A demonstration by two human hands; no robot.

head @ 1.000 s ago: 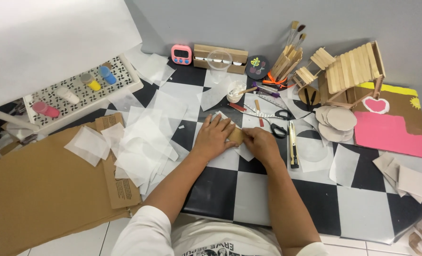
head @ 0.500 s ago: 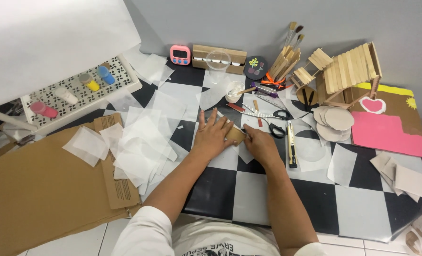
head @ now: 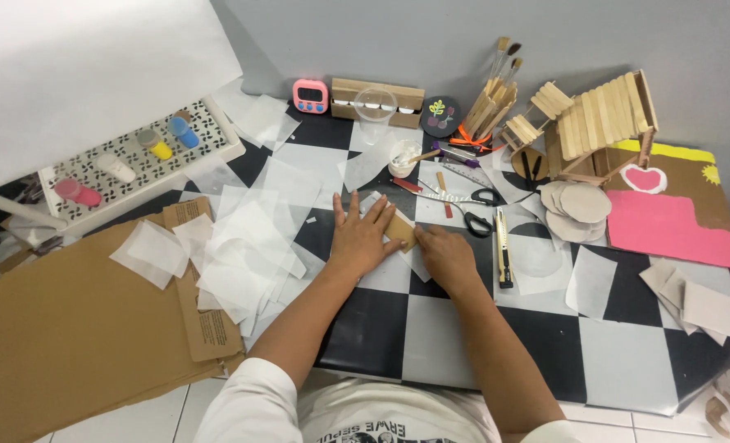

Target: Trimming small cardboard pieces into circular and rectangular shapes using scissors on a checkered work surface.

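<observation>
My left hand (head: 360, 235) lies flat with fingers spread, pressing on a small brown cardboard piece (head: 401, 229) and the translucent paper under it on the black-and-white checkered table (head: 431, 328). My right hand (head: 447, 256) rests beside it, fingers curled against the cardboard's right edge. Most of the cardboard is hidden under the two hands. A yellow utility knife (head: 503, 250) lies just right of my right hand.
Translucent paper sheets (head: 246, 246) spread left over large brown cardboard (head: 70, 328). Scissors (head: 472, 221), a stick house (head: 599, 123), round cardboard discs (head: 578, 201), pink paper (head: 668, 230), a white cup (head: 402, 160), brushes (head: 496, 94), a pink timer (head: 311, 96) and a paint tray (head: 127, 160) surround the hands.
My left hand's fingers have spread wider and flattened over the cardboard piece. The right hand has shifted slightly, staying against the piece's edge.
</observation>
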